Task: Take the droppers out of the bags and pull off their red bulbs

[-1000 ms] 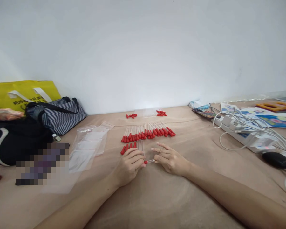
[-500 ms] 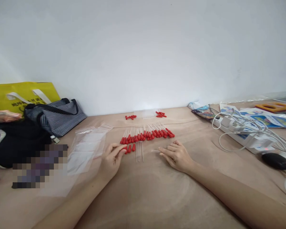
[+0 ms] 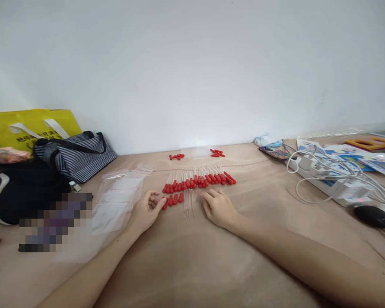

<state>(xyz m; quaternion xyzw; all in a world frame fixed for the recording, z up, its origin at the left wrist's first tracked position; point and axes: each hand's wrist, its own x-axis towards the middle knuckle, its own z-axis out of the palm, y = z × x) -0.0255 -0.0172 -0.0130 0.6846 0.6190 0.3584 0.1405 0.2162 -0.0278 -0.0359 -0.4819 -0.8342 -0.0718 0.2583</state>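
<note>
My left hand [image 3: 148, 209] rests on the table with its thumb against the leftmost loose red rubber bulb [image 3: 164, 203]. Its fingers are loosely curled and apart from the thumb. Beside that bulb lie several more red bulbs [image 3: 175, 199] in a short row. My right hand [image 3: 220, 207] is palm down, its fingertips together at what looks like the end of a thin clear glass tube, mostly hidden. Several loose glass tubes [image 3: 188, 207] lie between the hands. Behind them, assembled droppers with red bulbs [image 3: 208, 179] form a long row, tubes pointing away from me.
More red-bulbed pieces [image 3: 217, 152] lie near the wall. Clear plastic bags [image 3: 115, 201] lie at left, before a striped bag [image 3: 78, 156] and a yellow bag [image 3: 35, 124]. A power strip [image 3: 333, 188] with tangled cables and a black mouse [image 3: 374, 216] occupy the right.
My right hand has moved left and away from me, up to the loose tubes. My left hand has shifted slightly left and loosened, and one more red bulb shows beside its thumb.
</note>
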